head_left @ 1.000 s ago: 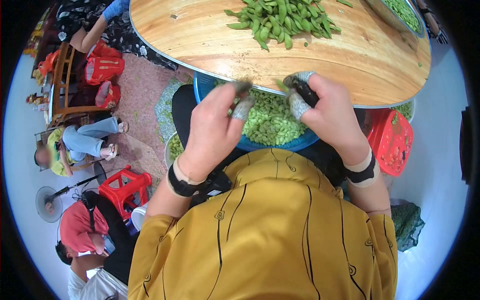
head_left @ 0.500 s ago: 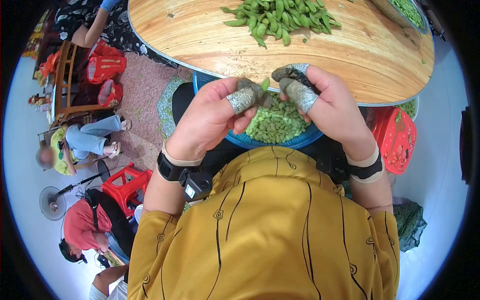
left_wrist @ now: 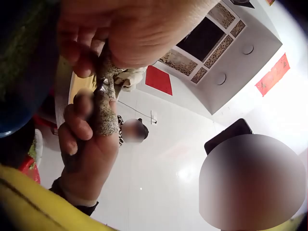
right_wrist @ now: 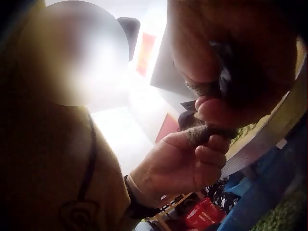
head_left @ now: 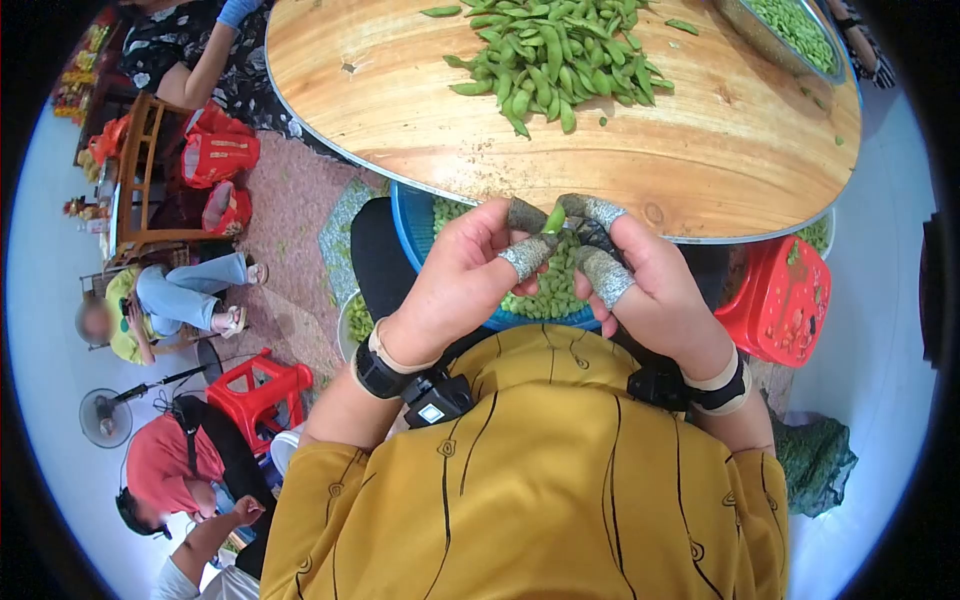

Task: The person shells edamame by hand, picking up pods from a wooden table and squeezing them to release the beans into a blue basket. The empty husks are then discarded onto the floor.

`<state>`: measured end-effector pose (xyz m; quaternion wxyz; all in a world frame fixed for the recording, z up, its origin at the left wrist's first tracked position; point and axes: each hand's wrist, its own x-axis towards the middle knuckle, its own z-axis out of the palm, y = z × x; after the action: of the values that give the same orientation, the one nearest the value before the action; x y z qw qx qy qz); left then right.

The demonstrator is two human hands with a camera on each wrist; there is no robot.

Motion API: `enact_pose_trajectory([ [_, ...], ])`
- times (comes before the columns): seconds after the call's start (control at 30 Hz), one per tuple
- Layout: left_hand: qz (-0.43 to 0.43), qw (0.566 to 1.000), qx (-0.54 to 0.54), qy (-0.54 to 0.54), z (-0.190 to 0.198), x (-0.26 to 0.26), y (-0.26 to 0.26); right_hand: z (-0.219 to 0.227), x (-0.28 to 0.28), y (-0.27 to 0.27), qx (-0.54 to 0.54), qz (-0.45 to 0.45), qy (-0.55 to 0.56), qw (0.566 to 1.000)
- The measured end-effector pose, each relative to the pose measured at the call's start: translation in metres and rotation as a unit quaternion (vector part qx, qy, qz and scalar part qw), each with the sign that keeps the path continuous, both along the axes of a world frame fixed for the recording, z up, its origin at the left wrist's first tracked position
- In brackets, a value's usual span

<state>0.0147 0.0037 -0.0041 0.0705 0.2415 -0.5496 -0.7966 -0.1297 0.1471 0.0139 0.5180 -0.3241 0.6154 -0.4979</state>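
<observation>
Both hands meet in front of the table edge at a green soybean pod (head_left: 555, 218). My left hand (head_left: 462, 272) pinches the pod between thumb and forefinger, both wrapped in grey, soiled finger covers. My right hand (head_left: 662, 285) has its curled fingers around the pod's other side, the covered forefinger at its tip. A dark cover shows on another right finger. Below the hands, a blue basin (head_left: 408, 225) holds shelled green beans (head_left: 552, 295). In the left wrist view the covered fingertips (left_wrist: 107, 118) come together, hiding the pod.
A pile of pods (head_left: 560, 60) lies on the wooden table (head_left: 400, 120). A metal bowl of beans (head_left: 795, 35) stands at the far right. A red stool (head_left: 785, 300) is on the right, another red stool (head_left: 258, 395) on the left. Other people sit at left.
The right hand held a pod a second ago; then a pod showed at the left fingertips. Now both hands have come together at the pod, lower in the head view.
</observation>
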Motion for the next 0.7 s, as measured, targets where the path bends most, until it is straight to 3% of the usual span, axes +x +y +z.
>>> enact_pose_trajectory([
  [0.27, 0.0, 0.992, -0.129, 0.003, -0.003, 0.002, 0.005, -0.006, -0.004, -0.002, 0.003, -0.006, -0.053, 0.999],
  [0.33, -0.009, 0.951, -0.308, 0.032, -0.006, 0.003, 0.004, -0.008, -0.008, -0.002, -0.012, 0.002, -0.123, 0.992],
  [0.37, -0.011, 0.951, -0.308, 0.033, -0.005, 0.003, 0.002, -0.006, -0.009, -0.001, -0.012, 0.0, -0.123, 0.992],
  [0.4, -0.025, 0.991, -0.131, 0.027, -0.002, 0.003, 0.0, -0.003, -0.011, -0.001, -0.003, -0.002, -0.188, 0.982],
  [0.43, -0.039, 0.998, 0.051, 0.019, -0.001, 0.003, -0.002, -0.001, -0.011, 0.0, 0.005, -0.003, -0.252, 0.968],
  [0.47, -0.05, 0.969, 0.232, 0.072, -0.004, 0.005, -0.005, -0.001, -0.012, 0.001, 0.005, -0.004, -0.252, 0.968],
  [0.53, -0.072, 0.959, 0.26, 0.085, -0.013, 0.007, -0.009, -0.001, -0.012, 0.002, -0.004, 0.016, -0.341, 0.94],
  [0.6, -0.093, 0.948, 0.289, 0.098, -0.011, 0.005, -0.008, -0.003, -0.01, 0.001, 0.01, 0.011, -0.288, 0.957],
  [0.63, -0.07, 0.986, 0.151, 0.022, -0.003, 0.003, -0.004, -0.004, -0.009, 0.0, 0.025, 0.007, -0.233, 0.972],
  [0.67, -0.044, 0.997, 0.008, -0.055, 0.001, 0.002, -0.001, -0.004, -0.009, 0.0, 0.025, 0.007, -0.234, 0.972],
  [0.7, -0.045, 0.997, 0.007, -0.056, -0.001, 0.002, 0.001, -0.005, -0.008, 0.0, 0.043, 0.017, -0.208, 0.977],
])
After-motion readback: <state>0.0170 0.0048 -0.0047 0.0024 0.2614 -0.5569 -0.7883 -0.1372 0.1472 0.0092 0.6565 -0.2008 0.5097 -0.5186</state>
